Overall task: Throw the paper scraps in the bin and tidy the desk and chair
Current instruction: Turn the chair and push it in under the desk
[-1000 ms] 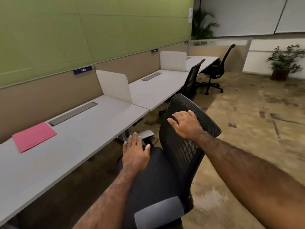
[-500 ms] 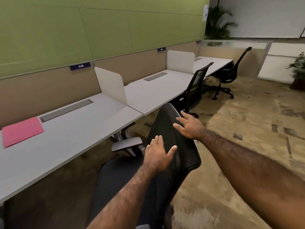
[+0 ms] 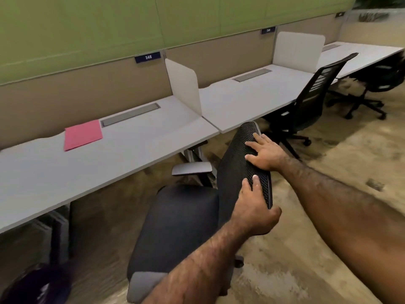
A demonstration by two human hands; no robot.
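A black office chair [image 3: 175,224] with a mesh backrest [image 3: 238,163] stands in front of the long white desk [image 3: 135,150], its seat facing the desk. My left hand [image 3: 254,209] grips the near top edge of the backrest, thumb behind it. My right hand [image 3: 266,152] lies on the far top edge with fingers spread over the mesh. A pink folder [image 3: 83,134] lies flat on the desk near the back. No paper scraps are visible.
A dark bin [image 3: 37,286] sits under the desk at the lower left. White divider screens [image 3: 184,84] split the desk into bays. Two more black chairs [image 3: 306,99] stand along the desk at the right. Beige carpet spreads to the right.
The chair has turned so its seat faces the desk. My left hand went from the seat to the backrest's top edge and closed on it. The view has swung left.
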